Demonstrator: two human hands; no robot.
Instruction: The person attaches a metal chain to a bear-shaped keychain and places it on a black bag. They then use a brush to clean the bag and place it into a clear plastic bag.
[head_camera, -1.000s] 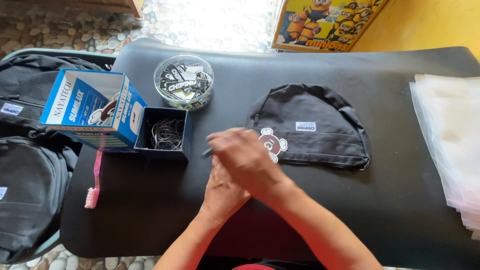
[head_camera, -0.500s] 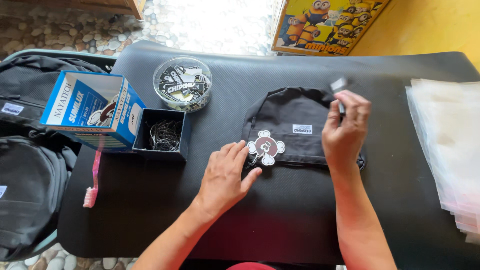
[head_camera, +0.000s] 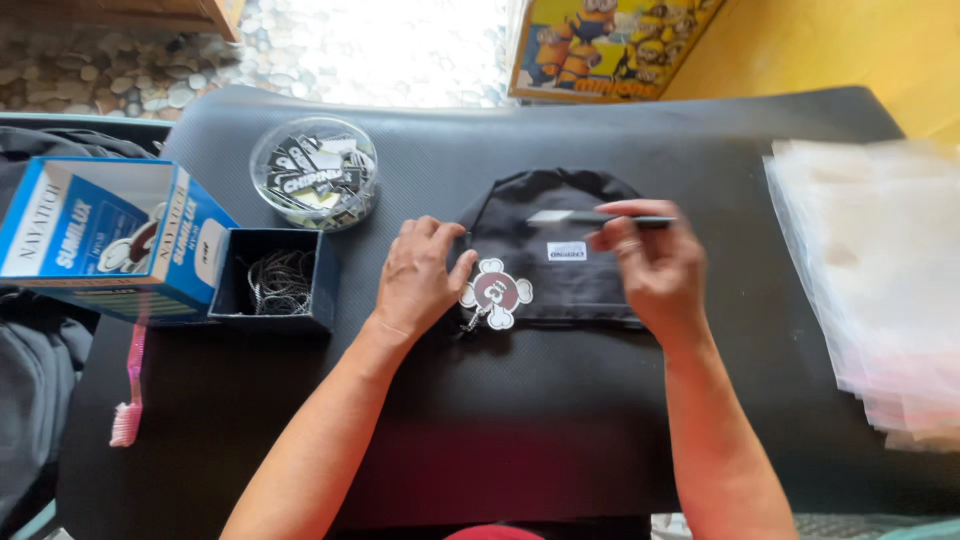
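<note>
left hand (head_camera: 420, 278): flat, fingers spread, pressing the left edge of the black pouch (head_camera: 550, 262) | right hand (head_camera: 650, 265): pinched on a thin dark pen (head_camera: 600, 217) (tip toward the left hand) over the pouch's top | flower-shaped charm (head_camera: 497, 293): just right of the left thumb

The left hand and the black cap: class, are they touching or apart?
Touching. The head view shows the left hand lying flat on the black cap's left edge, fingers overlapping the fabric.
</note>
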